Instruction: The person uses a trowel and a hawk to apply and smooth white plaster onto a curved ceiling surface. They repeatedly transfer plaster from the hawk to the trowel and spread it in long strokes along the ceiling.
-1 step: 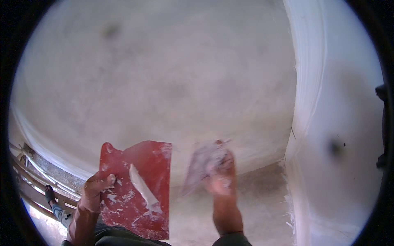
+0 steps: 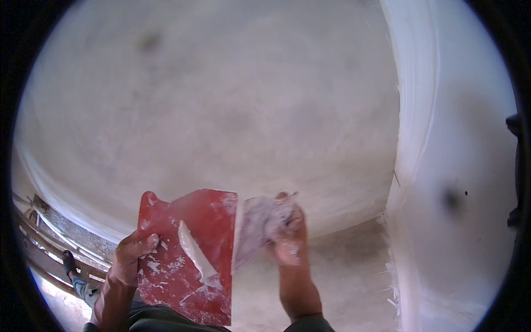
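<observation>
My left hand (image 2: pixel 133 252) is closed on the left edge of a red plaster board (image 2: pixel 177 207), thumb lying over its face. A thick strip of white putty (image 2: pixel 193 252) runs slantwise across the board, with smears and flecks around it. My right hand (image 2: pixel 287 238) is wrapped round a putty knife (image 2: pixel 251 224) whose wide blade is coated with greyish-white putty. The blade's edge lies along the board's right edge and seems to touch it. My right fingers are partly blurred, and the knife's handle is mostly hidden in the hand.
A bare grey-beige plastered wall (image 2: pixel 238 105) fills the middle. At right it meets a smooth white wall (image 2: pixel 464 238) with a ragged, putty-streaked corner. Low on the left are wooden planks (image 2: pixel 47 260) and a dark-shod foot (image 2: pixel 68 261).
My right hand has brought the putty knife leftward, closing the gap to the board's right edge. The board has shifted slightly to the right.
</observation>
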Demonstrator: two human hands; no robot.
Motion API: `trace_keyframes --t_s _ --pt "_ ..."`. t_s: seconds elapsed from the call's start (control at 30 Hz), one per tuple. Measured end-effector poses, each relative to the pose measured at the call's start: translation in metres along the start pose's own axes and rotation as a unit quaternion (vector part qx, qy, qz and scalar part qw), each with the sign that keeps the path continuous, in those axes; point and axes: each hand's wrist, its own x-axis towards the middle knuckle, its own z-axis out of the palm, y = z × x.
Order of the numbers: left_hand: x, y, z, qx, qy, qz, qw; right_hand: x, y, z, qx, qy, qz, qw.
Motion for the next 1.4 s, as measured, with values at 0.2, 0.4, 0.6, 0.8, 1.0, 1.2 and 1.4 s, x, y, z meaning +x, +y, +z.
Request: trace_keyframes --t_s 0.2,0.4,0.6,0.8,1.0,1.2,1.4 --pt "0.017 0.009 -0.007 0.209 0.077 -0.038 0.974 -0.007 0.047 0.006 -0.027 0.076 0.015 0.997" --pt "0.017 0.011 -0.013 0.126 0.050 -0.030 0.990 -0.010 0.034 -0.011 -0.116 0.043 0.041 0.991" --pt "0.006 0.032 -0.012 0.188 0.119 -0.003 0.975 -0.035 0.030 -0.008 -0.240 0.218 0.011 0.946" --pt "0.002 0.022 -0.006 0.275 0.162 0.051 0.946 -0.079 0.034 0.033 -0.493 0.213 -0.153 0.830" --pt "-0.002 0.007 -0.003 0.303 0.119 0.073 0.943 -0.090 0.053 0.060 -0.691 0.040 -0.240 0.681" --pt "-0.006 0.002 0.005 0.298 0.024 0.056 0.953 -0.086 0.057 0.064 -0.710 0.094 -0.215 0.664" --pt "-0.007 0.009 0.025 0.321 -0.037 0.022 0.946 -0.072 0.035 0.053 -0.729 0.077 -0.250 0.633"
